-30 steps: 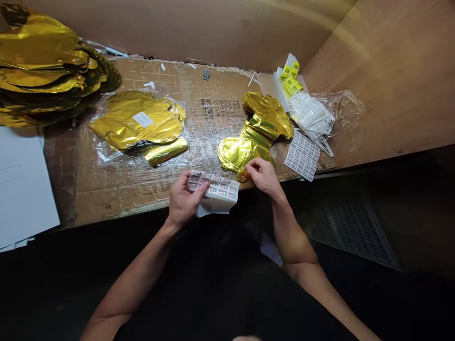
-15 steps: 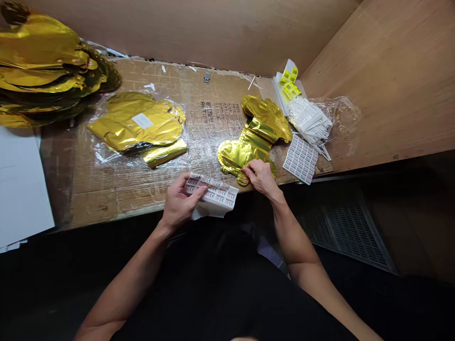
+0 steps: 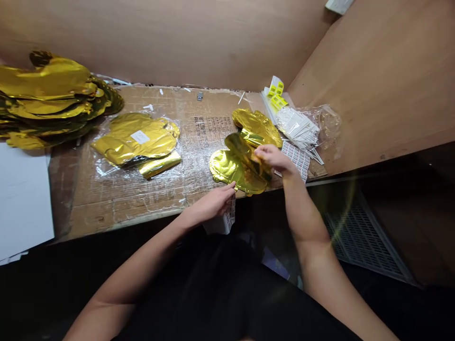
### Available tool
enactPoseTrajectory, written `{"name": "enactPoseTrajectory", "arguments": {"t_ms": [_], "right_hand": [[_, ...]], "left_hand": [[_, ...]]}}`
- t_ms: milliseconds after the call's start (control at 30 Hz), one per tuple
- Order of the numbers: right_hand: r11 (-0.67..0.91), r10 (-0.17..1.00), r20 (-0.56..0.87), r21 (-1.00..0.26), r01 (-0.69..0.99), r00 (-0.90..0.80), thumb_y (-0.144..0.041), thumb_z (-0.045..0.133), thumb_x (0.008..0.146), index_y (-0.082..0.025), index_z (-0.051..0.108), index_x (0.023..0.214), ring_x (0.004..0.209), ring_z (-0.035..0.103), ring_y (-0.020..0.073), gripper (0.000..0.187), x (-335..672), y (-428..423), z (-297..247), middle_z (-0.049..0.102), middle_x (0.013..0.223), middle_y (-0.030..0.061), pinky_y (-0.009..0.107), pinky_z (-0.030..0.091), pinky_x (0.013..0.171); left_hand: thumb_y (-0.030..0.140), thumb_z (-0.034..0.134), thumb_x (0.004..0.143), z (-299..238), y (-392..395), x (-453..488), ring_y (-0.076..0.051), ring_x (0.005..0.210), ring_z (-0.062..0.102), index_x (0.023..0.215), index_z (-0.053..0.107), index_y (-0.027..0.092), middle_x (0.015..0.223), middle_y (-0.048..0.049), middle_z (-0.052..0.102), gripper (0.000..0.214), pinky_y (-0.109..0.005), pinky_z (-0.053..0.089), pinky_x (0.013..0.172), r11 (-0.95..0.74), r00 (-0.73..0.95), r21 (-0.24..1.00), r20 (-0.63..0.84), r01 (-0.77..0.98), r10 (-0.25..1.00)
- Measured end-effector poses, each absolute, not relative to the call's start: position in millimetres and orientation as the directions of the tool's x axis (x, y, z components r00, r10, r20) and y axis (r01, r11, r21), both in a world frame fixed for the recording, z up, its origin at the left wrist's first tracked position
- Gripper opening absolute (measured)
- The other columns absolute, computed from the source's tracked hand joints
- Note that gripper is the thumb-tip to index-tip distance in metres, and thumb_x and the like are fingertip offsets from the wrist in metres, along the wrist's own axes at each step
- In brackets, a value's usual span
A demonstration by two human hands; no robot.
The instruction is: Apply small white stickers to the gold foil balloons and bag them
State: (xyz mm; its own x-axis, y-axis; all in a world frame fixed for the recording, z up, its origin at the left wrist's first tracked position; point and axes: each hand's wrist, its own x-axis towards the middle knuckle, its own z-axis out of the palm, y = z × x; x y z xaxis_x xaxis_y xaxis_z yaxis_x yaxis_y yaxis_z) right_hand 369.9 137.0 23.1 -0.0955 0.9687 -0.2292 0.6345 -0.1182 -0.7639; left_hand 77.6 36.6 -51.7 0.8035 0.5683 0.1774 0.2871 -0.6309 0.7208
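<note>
Meanwhile, right hand (image 3: 273, 158) pinching gold foil balloon (image 3: 234, 168); left hand (image 3: 210, 204) spread at its edge, above label sheet (image 3: 223, 223); white sticks (image 3: 296, 127) beyond.

Cardboard print (image 3: 213, 127), label sheet (image 3: 297, 158) (both unreadable)

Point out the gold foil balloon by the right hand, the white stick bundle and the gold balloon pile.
Gold foil balloon (image 3: 227, 168): head view, its rounded lobe.
White stick bundle (image 3: 296, 127): head view, middle of the bundle.
Gold balloon pile (image 3: 50, 78): head view, top balloon.
</note>
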Motion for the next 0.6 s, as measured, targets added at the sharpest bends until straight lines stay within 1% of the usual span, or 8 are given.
{"name": "enactPoseTrajectory", "arguments": {"t_ms": [133,233,267,367,400,467,533,600], "right_hand": [[-0.243,0.946,-0.007,-0.681,0.691,0.325,-0.032,0.061,0.102,-0.010,0.060,0.074,0.074,0.057,0.0091,0.036,431,182,63,0.067,0.081,0.0071,0.029,0.041,0.072],[-0.192,0.858,0.235,-0.677,0.710,0.457,-0.020,0.043,0.108,-0.001,0.064,0.102,0.102,0.062,0.0147,0.028,446,180,81,0.066,0.123,0.0259,0.032,0.043,0.085],[-0.159,0.848,0.278,-0.680,0.716,0.452,-0.019,0.041,0.108,-0.001,0.063,0.111,0.106,0.062,0.0155,0.029,442,171,81,0.064,0.130,0.0278,0.032,0.044,0.088],[-0.022,0.946,0.209,-0.721,0.693,0.248,-0.028,0.056,0.106,-0.010,0.071,0.112,0.090,0.068,0.0159,0.024,403,123,62,0.075,0.109,0.0146,0.030,0.052,0.082],[0.029,0.985,0.133,-0.751,0.660,0.108,-0.030,0.064,0.103,-0.013,0.075,0.105,0.082,0.069,0.0160,0.021,386,103,52,0.076,0.097,0.0092,0.029,0.054,0.078],[0.129,0.955,-0.036,-0.843,0.522,-0.294,-0.037,0.068,0.101,-0.017,0.077,0.111,0.086,0.073,0.0196,0.024,350,63,33,0.079,0.099,0.0066,0.032,0.058,0.079],[0.148,0.904,-0.059,-0.886,0.440,-0.423,-0.041,0.064,0.105,-0.020,0.078,0.117,0.093,0.074,0.0216,0.028,320,32,20,0.080,0.104,0.0052,0.033,0.059,0.081],[0.182,0.919,-0.001,-0.887,0.425,-0.395,-0.040,0.059,0.107,-0.020,0.079,0.116,0.093,0.074,0.0212,0.029,301,14,11,0.080,0.104,0.0050,0.032,0.058,0.081]], "left_hand": [[0.016,0.061,0.093,-50,35,73,-0.034,0.133,0.070,0.128,0.065,0.018,0.158,-0.0205,0.060,0.036,-0.045,0.059,0.108,-0.547,0.763,0.778,0.139,0.310,0.631],[0.028,0.071,0.093,-46,31,71,-0.032,0.117,0.078,0.129,0.067,0.020,0.136,-0.0155,0.076,0.037,-0.046,0.063,0.101,-0.311,0.614,0.910,0.083,0.275,0.785],[0.033,0.074,0.093,-45,29,70,-0.030,0.109,0.080,0.126,0.068,0.021,0.127,-0.0134,0.079,0.036,-0.044,0.065,0.096,-0.210,0.533,0.952,0.062,0.222,0.844],[0.042,0.082,0.089,-41,21,64,-0.024,0.088,0.080,0.111,0.067,0.021,0.103,-0.0071,0.082,0.034,-0.036,0.067,0.080,-0.003,0.268,1.000,0.001,0.008,0.963],[0.042,0.085,0.086,-39,19,62,-0.022,0.083,0.079,0.108,0.066,0.021,0.097,-0.0048,0.081,0.035,-0.033,0.067,0.076,0.020,0.196,0.999,-0.012,-0.038,0.980],[0.040,0.088,0.083,-34,16,59,-0.018,0.075,0.076,0.101,0.064,0.021,0.090,-0.0012,0.077,0.036,-0.028,0.064,0.069,0.036,0.109,0.997,-0.028,-0.072,0.994],[0.040,0.090,0.082,-31,14,57,-0.016,0.070,0.073,0.098,0.062,0.021,0.086,0.0007,0.075,0.036,-0.025,0.062,0.064,0.038,0.085,0.996,-0.032,-0.075,0.996],[0.039,0.090,0.082,-29,13,55,-0.015,0.069,0.071,0.098,0.062,0.021,0.084,0.0012,0.073,0.037,-0.024,0.061,0.062,0.038,0.090,0.997,-0.032,-0.072,0.995]]}}
